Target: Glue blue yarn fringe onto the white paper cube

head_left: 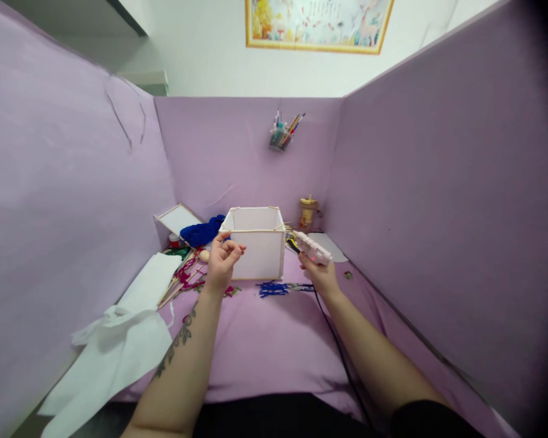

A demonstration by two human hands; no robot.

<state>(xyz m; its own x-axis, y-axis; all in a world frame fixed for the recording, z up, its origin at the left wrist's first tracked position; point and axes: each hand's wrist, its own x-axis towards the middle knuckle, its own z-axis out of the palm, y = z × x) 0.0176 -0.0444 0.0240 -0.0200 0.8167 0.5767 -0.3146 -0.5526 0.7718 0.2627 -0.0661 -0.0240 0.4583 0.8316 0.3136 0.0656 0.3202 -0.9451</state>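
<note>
A white open-topped box [259, 255] with thin wooden sticks along its edges stands on the purple cloth in front of me. My left hand [221, 264] is at the box's left front side, its fingers curled with the thumb near the fingertips. Whether something small is between them, I cannot make out. To the right of the box, my right hand [319, 275] is wrapped round a pale pink hot glue gun [314, 248], whose nozzle points toward the box. A small red light shows on its body. The black cord [332, 331] runs down toward me.
Blue yarn pieces [273, 289] lie before the box, beside scissors [300, 287]. At left are a blue yarn bundle [201, 232], wooden sticks [176, 286] and white fabric [119, 340]. A pen holder [281, 139] hangs on the back partition; a brown pot-like ornament [308, 212] stands behind right.
</note>
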